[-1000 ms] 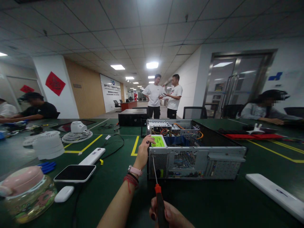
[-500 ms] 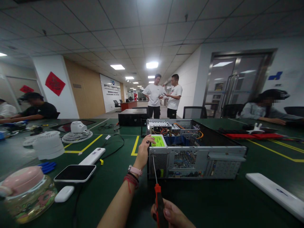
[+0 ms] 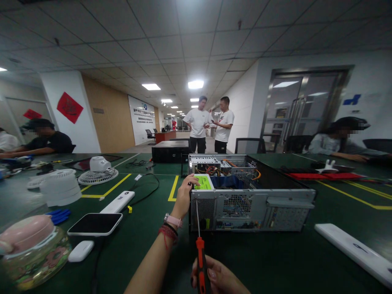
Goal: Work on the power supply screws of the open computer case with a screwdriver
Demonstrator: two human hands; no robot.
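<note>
Bracing PC case (image 3: pixel 260 195), prob. vs shift | L hand (image 3: pixel 182 198) open, atop corner | R hand (image 3: pixel 219 274) grip closed round screwdriver (image 3: pixel 200 250), tip @ rear

Screwdriver handle (image 3: pixel 201 263) cut off below, small print on wall sign (image 3: pixel 143 119) illegible

The open, grey metal computer case (image 3: pixel 260 218) lay flat on the green table (image 3: pixel 269 261), its perforated, port-lined panel facing the camera and coloured wires showing inside. A metal box with a bright green label (image 3: pixel 203 182) sat in its near left corner. The red-and-black-handled screwdriver (image 3: pixel 200 255) slanted upward, its slim metal shaft reaching the panel's upper left.
</note>
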